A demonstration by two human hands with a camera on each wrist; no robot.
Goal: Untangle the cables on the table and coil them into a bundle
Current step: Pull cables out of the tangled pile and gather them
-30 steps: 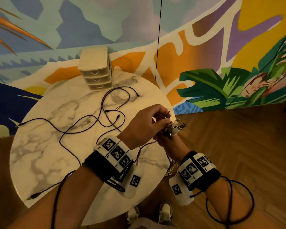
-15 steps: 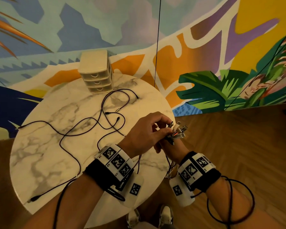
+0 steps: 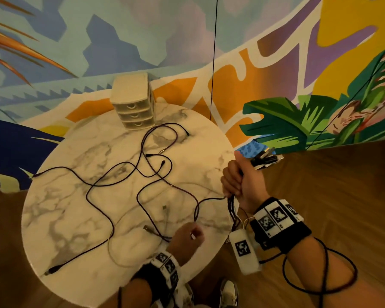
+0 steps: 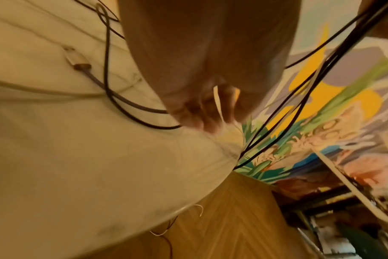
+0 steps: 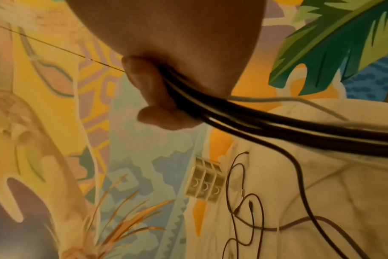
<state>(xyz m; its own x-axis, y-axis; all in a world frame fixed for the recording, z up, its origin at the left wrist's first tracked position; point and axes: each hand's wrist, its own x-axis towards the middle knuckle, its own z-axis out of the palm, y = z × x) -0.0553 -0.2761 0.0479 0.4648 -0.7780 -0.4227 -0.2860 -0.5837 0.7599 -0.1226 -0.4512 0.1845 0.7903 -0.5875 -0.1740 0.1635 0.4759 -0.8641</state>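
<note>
Several dark cables (image 3: 140,167) lie tangled across the round marble table (image 3: 65,218). My right hand (image 3: 238,178) is raised past the table's right edge and grips a bundle of cable ends (image 5: 233,112). Their plugs (image 3: 265,158) stick out above the fist, and the strands hang down to the table. My left hand (image 3: 187,236) is low over the table's near edge, its fingers curled round a thin white cable (image 4: 217,99). A dark cable loop (image 4: 131,108) runs under that hand, beside a metal USB plug (image 4: 76,59).
A small cream drawer unit (image 3: 133,101) stands at the table's far edge against the painted wall. Wooden floor (image 3: 320,185) lies to the right and front. My shoes (image 3: 228,292) show under the near edge. Sensor leads loop off my right forearm (image 3: 320,274).
My left hand let go of the plugs and dropped to the table's near edge, where it holds the white cable. My right hand moved right and kept the bundle.
</note>
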